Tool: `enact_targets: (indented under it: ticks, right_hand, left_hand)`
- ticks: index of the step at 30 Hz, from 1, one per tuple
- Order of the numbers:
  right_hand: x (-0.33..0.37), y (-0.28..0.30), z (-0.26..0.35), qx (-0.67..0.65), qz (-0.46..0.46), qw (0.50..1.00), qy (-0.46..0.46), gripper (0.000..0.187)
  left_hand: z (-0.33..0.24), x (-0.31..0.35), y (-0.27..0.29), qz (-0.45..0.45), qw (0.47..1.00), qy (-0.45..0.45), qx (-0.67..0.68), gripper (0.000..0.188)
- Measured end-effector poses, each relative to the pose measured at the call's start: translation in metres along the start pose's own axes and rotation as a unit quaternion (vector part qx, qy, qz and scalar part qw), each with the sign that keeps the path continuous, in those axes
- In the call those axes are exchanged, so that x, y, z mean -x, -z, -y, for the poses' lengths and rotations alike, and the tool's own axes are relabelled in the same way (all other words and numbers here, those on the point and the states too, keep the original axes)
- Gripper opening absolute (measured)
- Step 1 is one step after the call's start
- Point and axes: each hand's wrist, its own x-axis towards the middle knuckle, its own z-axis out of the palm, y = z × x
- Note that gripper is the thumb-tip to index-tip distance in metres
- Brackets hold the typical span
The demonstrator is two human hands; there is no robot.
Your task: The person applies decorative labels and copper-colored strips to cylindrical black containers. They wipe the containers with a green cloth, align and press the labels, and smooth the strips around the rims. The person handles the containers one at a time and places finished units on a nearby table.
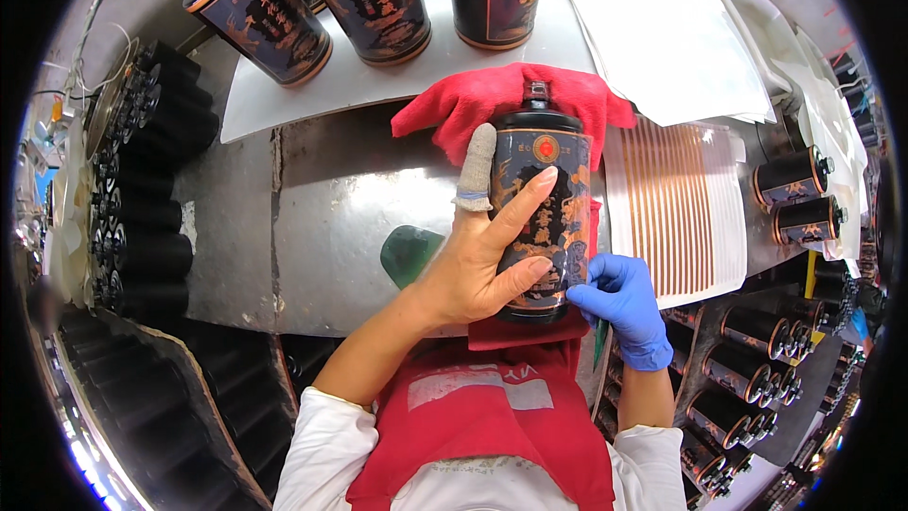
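red, fluffy cloth (454, 106) lies under our dark, rounded bottle (542, 216), right of centre on the metal table (331, 227). its thin wrap (570, 227) carries copper figures and a red roundel (546, 148); its contents are hidden. our left hand (476, 270), one finger in a fabric sleeve (478, 166), spreads over its front; our blue-gloved right hand (622, 310) pinches the wrap's lower right corner. more bottles (742, 369) lie sideways near right.

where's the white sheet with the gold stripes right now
The gold-striped sheet is right of centre in the head view, to the right of the black bottle, with the blue-gloved right hand near its lower-left corner.
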Motion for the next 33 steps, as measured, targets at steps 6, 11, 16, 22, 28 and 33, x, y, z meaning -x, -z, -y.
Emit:
enact_targets:
  ticks: [6, 11, 16, 22, 28, 33]
  right_hand:
    - [-0.001, 0.001, 0.000, 0.005, 0.001, 1.000, -0.011, 0.014]
    - [-0.007, 0.008, -0.005, -0.008, 0.017, 1.000, -0.014, 0.013]
    - [-0.010, 0.010, -0.008, -0.038, -0.019, 0.999, 0.022, 0.032]
    - [-0.019, 0.006, -0.002, -0.006, 0.056, 0.998, -0.036, 0.065]
    - [-0.025, 0.014, 0.004, 0.046, 0.129, 0.990, -0.036, 0.065]
    - [-0.022, 0.015, 0.017, 0.059, 0.162, 0.985, -0.031, 0.061]
  left_hand:
    - [0.008, -0.002, 0.002, 0.010, 1.000, -0.027, -0.001, 0.064]
    - [0.006, -0.001, 0.002, 0.009, 1.000, -0.018, 0.022, 0.066]
    - [0.010, 0.007, 0.003, -0.013, 0.996, 0.043, 0.074, 0.063]
    - [0.017, 0.013, -0.005, 0.009, 0.992, 0.086, 0.096, 0.064]
    - [0.021, 0.013, -0.003, 0.018, 0.994, 0.065, 0.089, 0.064]
    - [0.014, 0.013, 0.005, 0.015, 0.995, 0.060, 0.082, 0.077]
